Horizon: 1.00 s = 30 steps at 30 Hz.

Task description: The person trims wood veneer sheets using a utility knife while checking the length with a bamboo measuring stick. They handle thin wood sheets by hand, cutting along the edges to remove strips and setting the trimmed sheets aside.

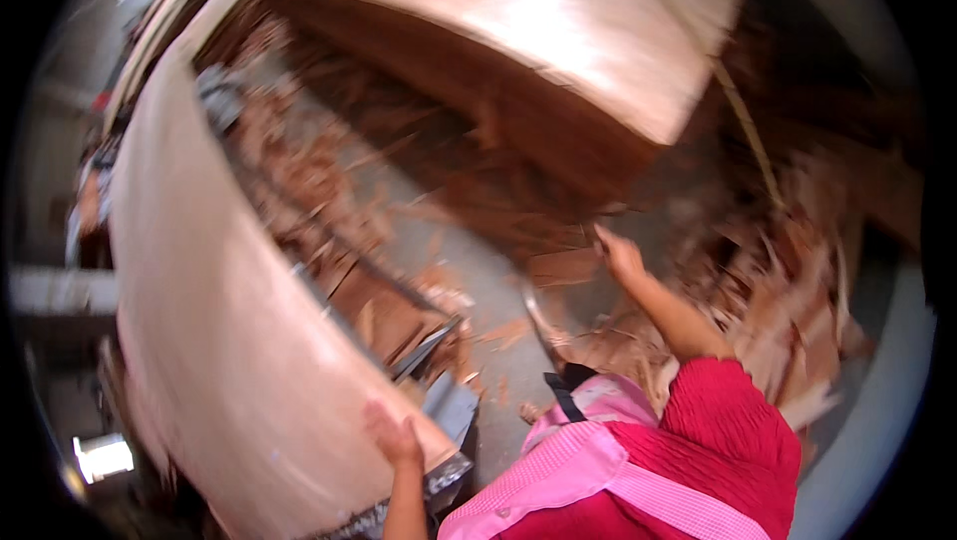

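Observation:
My left hand (394, 435) lies open, with its fingers spread, on the near end of a long pale sheet of wood veneer (229, 341), which looks like the top of a stack. My right hand (620, 253) is held out over the floor, away from both stacks. Its fingers look curled together and are slightly blurred; whether something thin sits in them I cannot make out. Beyond it stands a tall stack of veneer sheets (518, 21) with a reddish-brown side and a bright glare on top.
Reddish wood scraps (309, 171) litter the grey floor (414, 231) between the stacks. A heap of torn veneer strips (778, 301) lies to the right, and a thin yellowish strip (748, 131) leans near it. Grey flat pieces (449, 405) stick out beside the left stack.

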Tool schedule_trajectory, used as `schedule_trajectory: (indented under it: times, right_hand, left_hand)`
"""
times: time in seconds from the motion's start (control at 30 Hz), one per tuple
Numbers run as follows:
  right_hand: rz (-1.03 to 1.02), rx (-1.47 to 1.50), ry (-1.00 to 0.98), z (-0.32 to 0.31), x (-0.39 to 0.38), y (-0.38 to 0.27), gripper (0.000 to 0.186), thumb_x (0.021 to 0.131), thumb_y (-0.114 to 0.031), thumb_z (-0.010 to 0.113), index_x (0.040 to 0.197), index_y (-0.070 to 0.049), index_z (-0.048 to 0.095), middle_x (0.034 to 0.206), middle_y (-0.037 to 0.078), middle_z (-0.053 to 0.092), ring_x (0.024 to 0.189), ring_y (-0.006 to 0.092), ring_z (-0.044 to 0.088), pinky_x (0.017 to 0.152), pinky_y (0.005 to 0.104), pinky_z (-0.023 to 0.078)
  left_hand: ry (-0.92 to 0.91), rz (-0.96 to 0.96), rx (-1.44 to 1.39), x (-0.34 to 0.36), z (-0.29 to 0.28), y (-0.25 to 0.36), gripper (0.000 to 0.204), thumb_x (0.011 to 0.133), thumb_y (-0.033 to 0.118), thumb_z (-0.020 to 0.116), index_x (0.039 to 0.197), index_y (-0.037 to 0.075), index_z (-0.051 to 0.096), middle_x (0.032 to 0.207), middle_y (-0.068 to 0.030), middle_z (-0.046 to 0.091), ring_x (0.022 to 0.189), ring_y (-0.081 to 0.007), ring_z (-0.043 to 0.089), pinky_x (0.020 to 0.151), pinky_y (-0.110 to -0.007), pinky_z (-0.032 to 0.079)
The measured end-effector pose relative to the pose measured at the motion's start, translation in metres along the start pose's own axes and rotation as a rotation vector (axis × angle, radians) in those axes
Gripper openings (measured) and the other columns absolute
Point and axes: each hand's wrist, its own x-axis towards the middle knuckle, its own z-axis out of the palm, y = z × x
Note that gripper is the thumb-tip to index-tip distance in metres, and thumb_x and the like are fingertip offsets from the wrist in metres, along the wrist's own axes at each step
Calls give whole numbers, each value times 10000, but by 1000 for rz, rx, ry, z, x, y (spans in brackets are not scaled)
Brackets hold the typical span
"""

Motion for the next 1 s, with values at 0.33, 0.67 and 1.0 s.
schedule_trajectory:
  times: [0.33,0.67,1.0]
  right_hand:
    - [502,-802,537,-286,109,286,377,801,-191,523,1153,-63,486,1113,172,511,1021,320,480,863,377,404]
    - [575,-445,240,-236,56,293,340,843,-252,453,1179,-199,449,907,188,585,826,387,548,685,450,424]
    - [354,122,242,-183,-106,114,238,791,-211,567,848,20,575,696,58,564,668,131,497,623,260,414]
  left_hand:
    - [60,85,235,17,3,12,629,796,277,432,1319,0,218,1373,-192,203,1282,-332,160,1043,-456,72]
    - [8,51,189,10,-18,35,642,745,195,479,1304,-6,234,1367,-204,195,1280,-351,142,1036,-476,66]
    - [129,94,-55,-5,-19,6,687,752,265,564,1294,-9,241,1346,-174,256,1267,-334,184,1034,-470,95]
